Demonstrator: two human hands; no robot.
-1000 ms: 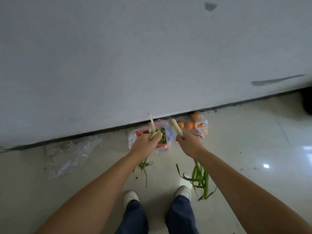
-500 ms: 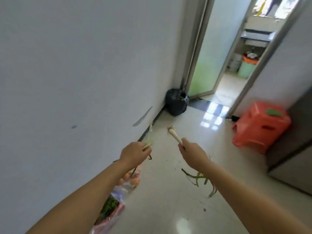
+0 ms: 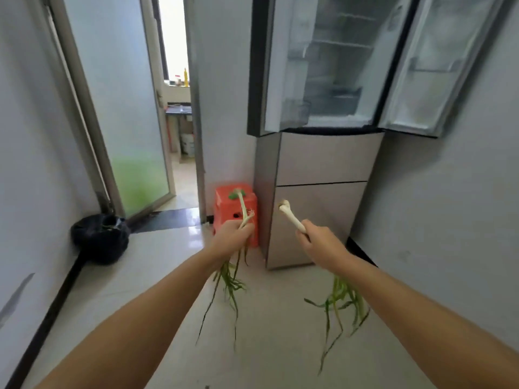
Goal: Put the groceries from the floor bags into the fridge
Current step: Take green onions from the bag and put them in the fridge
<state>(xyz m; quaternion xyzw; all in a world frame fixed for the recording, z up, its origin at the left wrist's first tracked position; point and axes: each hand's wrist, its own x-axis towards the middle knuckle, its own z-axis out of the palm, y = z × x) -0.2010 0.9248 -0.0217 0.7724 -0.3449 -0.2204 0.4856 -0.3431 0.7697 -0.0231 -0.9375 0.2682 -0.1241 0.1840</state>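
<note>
Head view: scallions (image 3: 243, 211) in both hands (image 3: 232, 239).

- I see an orange plastic stool (image 3: 224, 203) standing on the floor tight against the lower left side of the appliance, with something small and green lying on its seat.
- A black bag (image 3: 99, 238) sits slumped in the left corner, at the foot of the wall.
- Just behind it I see a frosted glass door (image 3: 123, 108) with a green tint low down.
- Through the open doorway (image 3: 178, 94) I make out a dark counter and a few bottles on a sill, too small to identify.
</note>
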